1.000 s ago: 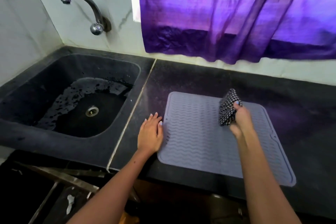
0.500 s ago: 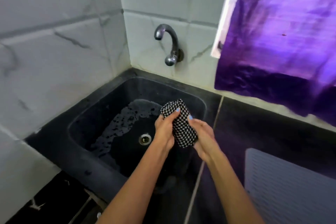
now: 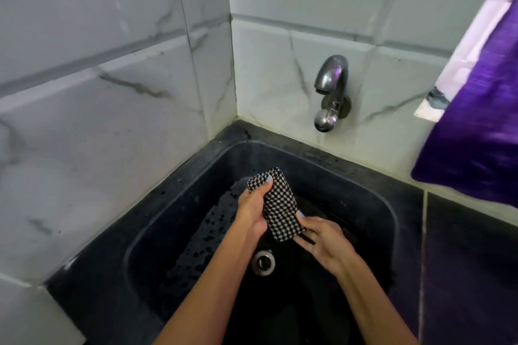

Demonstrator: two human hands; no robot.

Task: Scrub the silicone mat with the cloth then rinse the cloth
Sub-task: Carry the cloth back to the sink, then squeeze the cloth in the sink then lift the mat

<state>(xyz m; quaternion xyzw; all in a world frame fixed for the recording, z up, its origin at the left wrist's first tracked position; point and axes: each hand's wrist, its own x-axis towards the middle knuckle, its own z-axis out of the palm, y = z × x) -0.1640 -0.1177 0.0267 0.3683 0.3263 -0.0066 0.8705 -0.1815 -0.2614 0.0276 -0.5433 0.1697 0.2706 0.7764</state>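
The black-and-white checked cloth (image 3: pixel 280 204) is bunched into a roll and held over the black sink (image 3: pixel 173 221). My left hand (image 3: pixel 252 207) grips its upper left side, thumb on the top edge. My right hand (image 3: pixel 322 244) holds its lower end from the right. Both hands hover above the metal drain (image 3: pixel 263 262). The silicone mat is out of view.
A metal tap (image 3: pixel 330 87) juts from the tiled back wall above the sink; no water runs from it. The basin floor is wet with dark patches. A purple curtain (image 3: pixel 476 120) hangs at the right over the black counter (image 3: pixel 471 260).
My right hand carried the cloth from the mat to the sink and my left hand took hold of it too. The view swung left, so the mat left the frame.
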